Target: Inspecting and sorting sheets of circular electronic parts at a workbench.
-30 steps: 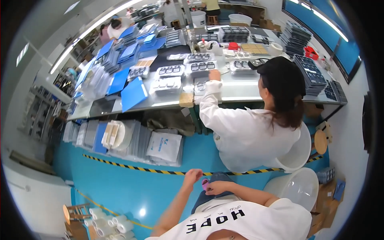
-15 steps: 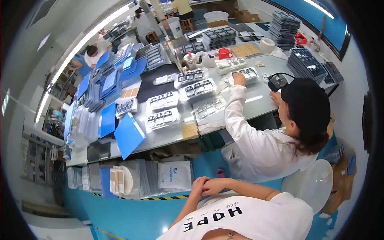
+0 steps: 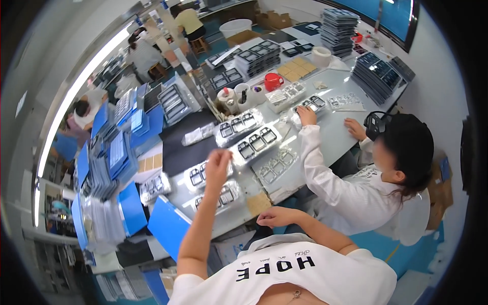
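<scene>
My left hand (image 3: 218, 166) is raised over the near edge of the table with its fingers curled; no object shows in it. Just beneath and beside it lie clear plastic trays of black-framed parts, one tray (image 3: 197, 175) partly behind the hand and another tray (image 3: 222, 197) by the wrist. A further tray with three black frames (image 3: 256, 144) is to its right. My right hand (image 3: 276, 217) rests low in front of my body, loosely closed, near a tan board (image 3: 259, 203) at the table edge. It holds nothing that I can see.
At right a co-worker in white (image 3: 351, 188) sits with one hand on a tray (image 3: 311, 105). Blue folders (image 3: 170, 223) and stacked sheets are at left. A red cup (image 3: 273, 81), a black mat (image 3: 190, 137) and tall stacks of dark trays (image 3: 338, 33) are farther back.
My hands were clasped together in front of me; now they are apart. The left has risen forward over the trays. The view has shifted nearer the table, and the co-worker has turned slightly.
</scene>
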`<state>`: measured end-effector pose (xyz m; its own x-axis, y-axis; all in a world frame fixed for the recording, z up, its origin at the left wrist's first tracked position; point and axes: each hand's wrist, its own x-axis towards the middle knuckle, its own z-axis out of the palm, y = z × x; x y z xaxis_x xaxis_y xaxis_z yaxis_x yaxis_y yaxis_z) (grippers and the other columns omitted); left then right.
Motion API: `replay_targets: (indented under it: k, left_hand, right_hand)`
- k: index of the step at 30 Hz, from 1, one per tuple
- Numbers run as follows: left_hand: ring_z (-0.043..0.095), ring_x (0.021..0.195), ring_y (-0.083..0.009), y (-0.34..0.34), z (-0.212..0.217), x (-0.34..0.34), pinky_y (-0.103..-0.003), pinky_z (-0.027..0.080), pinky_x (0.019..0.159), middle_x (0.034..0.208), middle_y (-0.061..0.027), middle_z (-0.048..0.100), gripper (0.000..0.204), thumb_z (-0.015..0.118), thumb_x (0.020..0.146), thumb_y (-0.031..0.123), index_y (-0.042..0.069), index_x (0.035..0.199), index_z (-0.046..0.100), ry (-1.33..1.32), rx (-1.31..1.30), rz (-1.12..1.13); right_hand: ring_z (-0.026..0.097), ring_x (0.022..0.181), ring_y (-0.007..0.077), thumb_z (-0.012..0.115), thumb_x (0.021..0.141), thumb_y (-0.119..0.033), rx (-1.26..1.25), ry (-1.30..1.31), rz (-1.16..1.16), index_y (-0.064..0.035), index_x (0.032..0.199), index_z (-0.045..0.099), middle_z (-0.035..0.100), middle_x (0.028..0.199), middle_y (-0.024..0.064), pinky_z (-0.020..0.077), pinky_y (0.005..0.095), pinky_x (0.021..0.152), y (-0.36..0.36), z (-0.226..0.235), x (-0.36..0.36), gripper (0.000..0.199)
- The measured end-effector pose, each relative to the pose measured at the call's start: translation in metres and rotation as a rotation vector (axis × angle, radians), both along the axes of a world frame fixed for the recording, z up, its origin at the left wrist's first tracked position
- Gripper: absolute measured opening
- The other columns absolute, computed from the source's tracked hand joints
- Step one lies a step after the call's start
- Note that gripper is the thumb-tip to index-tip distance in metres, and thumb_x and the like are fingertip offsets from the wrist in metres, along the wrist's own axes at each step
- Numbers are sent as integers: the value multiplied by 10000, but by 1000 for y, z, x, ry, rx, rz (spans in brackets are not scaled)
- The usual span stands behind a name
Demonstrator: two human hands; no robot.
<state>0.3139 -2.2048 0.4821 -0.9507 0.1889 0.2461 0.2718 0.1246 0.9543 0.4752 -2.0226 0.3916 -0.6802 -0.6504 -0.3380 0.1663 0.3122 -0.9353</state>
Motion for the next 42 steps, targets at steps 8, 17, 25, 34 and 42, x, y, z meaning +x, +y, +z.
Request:
replay_targets:
  k: [8,17,25,34,42]
  left_hand:
    - [564,910,-261,-46,30,-351,-353,449,824,1125,-219,528,448,586,735,85,-66,1142,475,299,-256,450]
    - [487,1021,-300,-42,-72,-473,-363,378,928,1058,-177,500,372,507,725,-14,-45,1093,467,114,-143,593]
    - [553,715,-146,-77,-87,-572,-246,463,626,828,-50,564,219,520,769,-12,33,980,555,-271,191,517]
    - [603,866,-231,-63,-190,-702,-406,501,793,974,-49,606,367,461,917,415,114,1114,538,-662,720,-4]
    - [583,937,-224,-42,-215,-761,-397,500,813,1176,-137,558,548,446,927,402,37,1335,427,-402,194,-156]
  right_hand:
    - [555,701,108,556,910,-302,-45,2,-214,-12,1047,608,601,767,43,454,278,657,-32,38,-147,325]
    - [528,727,58,605,891,-209,-362,155,-687,-25,1071,610,604,860,-4,451,228,644,19,36,-401,257]
    - [616,720,174,604,808,-205,-227,347,-1374,36,938,652,655,792,104,486,296,660,92,-7,-733,278]
    - [606,982,402,602,755,-443,426,238,-1195,126,948,627,614,995,315,478,413,841,139,-120,-894,601]
    - [573,1058,397,560,771,-594,523,152,-1090,128,1050,601,590,1092,306,460,382,896,134,-158,-952,775]
